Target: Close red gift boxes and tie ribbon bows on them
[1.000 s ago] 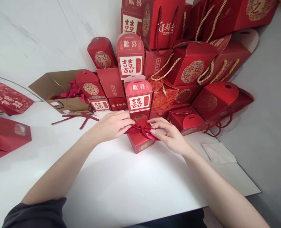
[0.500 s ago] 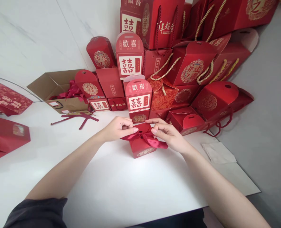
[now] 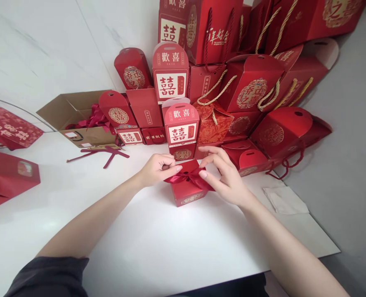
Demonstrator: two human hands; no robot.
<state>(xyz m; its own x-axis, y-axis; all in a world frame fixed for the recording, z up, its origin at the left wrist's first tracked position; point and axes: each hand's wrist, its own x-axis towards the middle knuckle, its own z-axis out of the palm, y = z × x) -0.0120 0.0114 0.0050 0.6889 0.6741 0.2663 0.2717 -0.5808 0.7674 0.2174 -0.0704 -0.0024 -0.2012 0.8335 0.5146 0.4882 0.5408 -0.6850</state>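
Observation:
A small red gift box [image 3: 189, 192] with a gold-patterned front stands on the white table. A shiny dark red ribbon [image 3: 183, 177] is tied in a bow on its top. My left hand [image 3: 158, 169] pinches the bow's left side between thumb and curled fingers. On the other side, my right hand [image 3: 224, 175] has its fingers apart, with the thumb tip against or very close to the bow's right side. That hand partly covers the ribbon's right end.
Behind the box, red gift boxes [image 3: 183, 128] are stacked against the wall. An open cardboard box [image 3: 93, 138] holding red ribbons stands at back left, with ribbon strips [image 3: 113, 153] before it. More red packaging [image 3: 9, 177] lies far left; a folded white cloth [image 3: 286, 200] lies right.
My right hand has loosened, its fingers spreading and shifting slightly right over the ribbon's end. My left hand keeps its pinch, and the box sits slightly further right in view.

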